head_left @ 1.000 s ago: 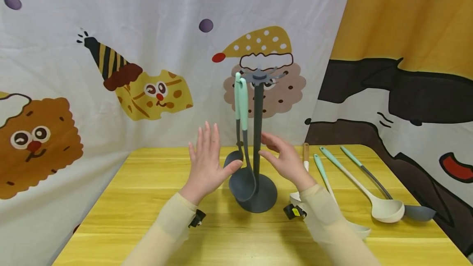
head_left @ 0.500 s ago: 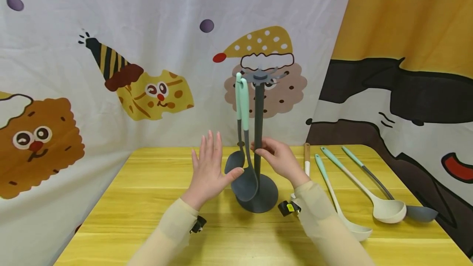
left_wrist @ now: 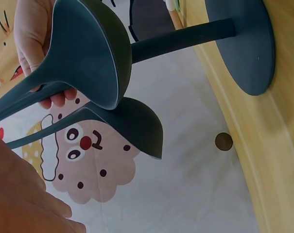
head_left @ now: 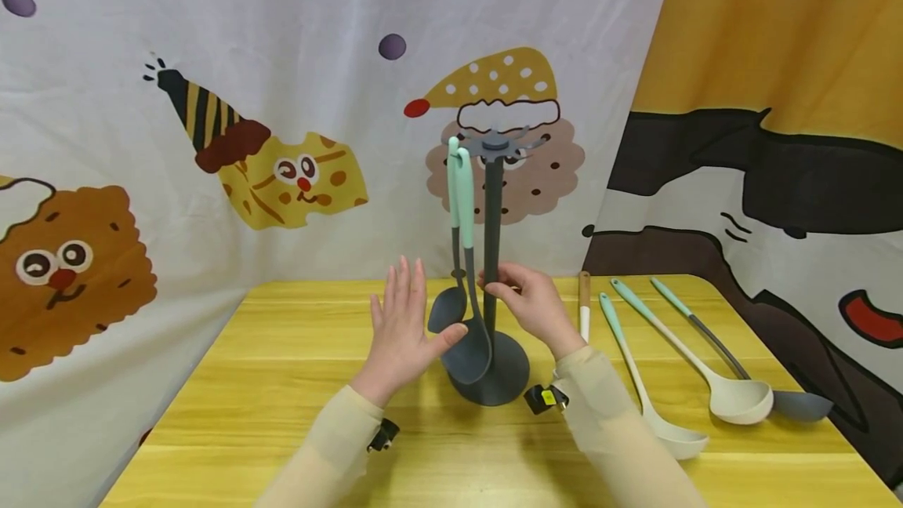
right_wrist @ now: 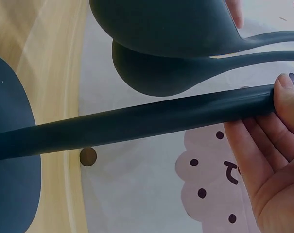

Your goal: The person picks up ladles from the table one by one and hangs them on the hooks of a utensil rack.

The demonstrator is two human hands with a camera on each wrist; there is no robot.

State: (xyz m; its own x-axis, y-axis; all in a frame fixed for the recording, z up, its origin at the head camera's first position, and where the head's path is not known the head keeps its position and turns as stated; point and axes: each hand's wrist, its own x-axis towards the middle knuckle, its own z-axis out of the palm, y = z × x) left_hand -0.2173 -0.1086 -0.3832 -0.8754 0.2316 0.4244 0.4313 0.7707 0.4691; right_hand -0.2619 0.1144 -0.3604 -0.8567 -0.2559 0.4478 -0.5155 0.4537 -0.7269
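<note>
A dark grey utensil stand (head_left: 493,218) stands upright, with a round base and hooks on top. Two utensils with mint handles and dark grey bowls hang on its left: a ladle (head_left: 469,355) in front and a second ladle-like one (head_left: 447,310) behind. With thumb and fingers curled round it, my right hand (head_left: 534,306) holds the stand's pole (right_wrist: 151,119) below the middle. My left hand (head_left: 402,328) is spread beside the hanging ladles, its thumb overlapping the front bowl; contact cannot be judged.
On the wooden table (head_left: 296,414) to the right lie a mint-and-white ladle (head_left: 677,439), a larger white ladle (head_left: 741,400), a grey-headed utensil (head_left: 803,406) and a wooden-handled one (head_left: 584,304), partly hidden by my right arm. A cartoon-printed curtain (head_left: 310,38) hangs behind.
My right hand has moved left from beside the pole and closed round it. My left hand has shifted slightly right and down, still spread. The hanging front ladle has swung slightly.
</note>
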